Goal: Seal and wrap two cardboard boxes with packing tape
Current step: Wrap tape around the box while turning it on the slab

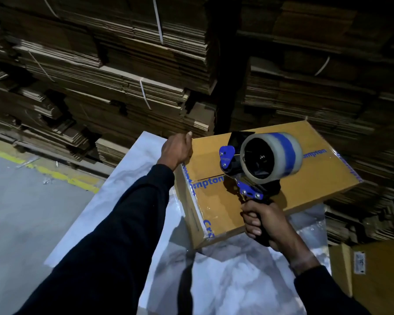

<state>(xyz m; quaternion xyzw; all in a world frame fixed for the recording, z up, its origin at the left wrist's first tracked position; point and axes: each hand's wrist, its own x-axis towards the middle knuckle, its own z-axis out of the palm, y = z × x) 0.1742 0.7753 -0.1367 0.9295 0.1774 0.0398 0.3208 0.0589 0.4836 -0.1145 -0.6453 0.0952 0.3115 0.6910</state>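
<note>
One cardboard box (pixel 266 189) with blue lettering lies on a pale marbled tabletop (pixel 127 178), turned at an angle, its top flaps closed and a seam running across the top. The left hand (pixel 177 148) rests at the box's far left corner, fingers curled over the edge there — how firmly it holds, I cannot tell. The right hand (pixel 267 223) has a closed grip around the black handle of a tape dispenser (pixel 255 169), blue and black, held above the box top near the seam. Its roll of clear packing tape (pixel 272 156) looks blurred. A second box (pixel 378 276) shows at the lower right. Behind, strapped stacks of flattened cardboard (pixel 114 71) rise high.
</note>
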